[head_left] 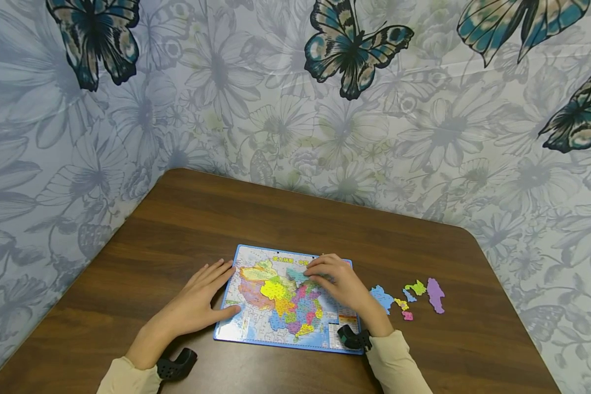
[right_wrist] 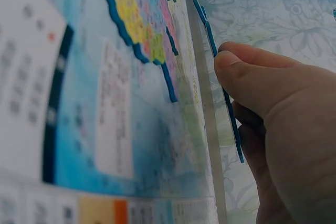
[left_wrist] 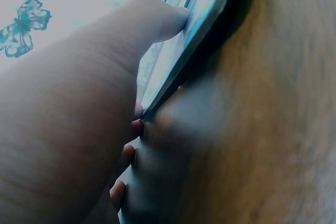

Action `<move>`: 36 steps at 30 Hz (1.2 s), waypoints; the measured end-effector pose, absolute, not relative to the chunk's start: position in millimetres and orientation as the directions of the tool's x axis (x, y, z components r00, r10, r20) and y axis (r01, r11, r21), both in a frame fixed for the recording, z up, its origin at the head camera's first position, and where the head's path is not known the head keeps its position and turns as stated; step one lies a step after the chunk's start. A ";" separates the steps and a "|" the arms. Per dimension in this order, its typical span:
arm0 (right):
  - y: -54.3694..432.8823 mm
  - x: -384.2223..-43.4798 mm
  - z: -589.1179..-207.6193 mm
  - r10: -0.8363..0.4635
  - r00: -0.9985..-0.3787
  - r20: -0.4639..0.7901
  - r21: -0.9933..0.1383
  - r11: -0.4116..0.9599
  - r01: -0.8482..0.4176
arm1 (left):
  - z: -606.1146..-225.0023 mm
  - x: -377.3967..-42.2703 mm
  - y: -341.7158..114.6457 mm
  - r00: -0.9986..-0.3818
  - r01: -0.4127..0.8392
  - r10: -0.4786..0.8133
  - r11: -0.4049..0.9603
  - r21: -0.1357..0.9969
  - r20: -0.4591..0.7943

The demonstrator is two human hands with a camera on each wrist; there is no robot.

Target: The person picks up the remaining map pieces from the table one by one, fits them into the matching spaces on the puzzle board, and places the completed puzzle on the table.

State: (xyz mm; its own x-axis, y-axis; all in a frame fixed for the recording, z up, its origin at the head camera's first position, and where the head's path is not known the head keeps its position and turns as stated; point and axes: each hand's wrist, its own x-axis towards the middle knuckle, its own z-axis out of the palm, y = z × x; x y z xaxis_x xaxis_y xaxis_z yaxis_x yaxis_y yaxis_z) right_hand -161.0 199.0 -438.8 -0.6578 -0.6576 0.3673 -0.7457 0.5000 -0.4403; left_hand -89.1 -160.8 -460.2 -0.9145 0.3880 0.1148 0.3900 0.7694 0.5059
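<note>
A map puzzle board point(head_left: 246, 336) with a blue rim lies on the table, many colored pieces set in its middle. My left hand point(head_left: 192, 303) rests at the board's left edge, fingers extended; the left wrist view shows the thumb point(left_wrist: 165, 22) on the board's top face. Over the board's upper right part is my right hand point(head_left: 342, 284). It pinches a thin teal puzzle piece point(head_left: 296, 275) between thumb and fingers. The right wrist view has this piece point(right_wrist: 228, 98) edge-on, apart from the board, its shape mostly hidden.
Several loose pieces lie right of the board, among them a large blue piece point(head_left: 381, 298), a purple piece point(head_left: 435, 295), a green piece point(head_left: 416, 287) and a pink piece point(head_left: 407, 316). The brown table point(head_left: 202, 213) meets a butterfly-patterned cloth point(head_left: 276, 126) behind.
</note>
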 end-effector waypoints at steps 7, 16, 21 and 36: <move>195.8 -159.6 -438.3 -0.664 -0.671 0.329 -0.452 0.514 -0.730 | -462.6 -90.0 -161.3 -0.915 0.390 0.389 0.775 0.497 0.111; 194.0 -161.7 -440.8 -0.688 -0.658 0.305 -0.464 0.497 -0.734 | -462.8 -90.0 -161.3 -0.915 0.386 0.389 0.772 0.505 0.106; 192.2 -161.9 -440.4 -0.696 -0.661 0.281 -0.496 0.484 -0.720 | -463.0 -89.4 -161.4 -0.917 0.383 0.386 0.774 0.504 0.104; 188.7 -162.6 -446.2 -0.718 -0.625 0.307 -0.455 0.465 -0.759 | -463.1 -87.9 -161.3 -0.918 0.381 0.381 0.774 0.506 0.109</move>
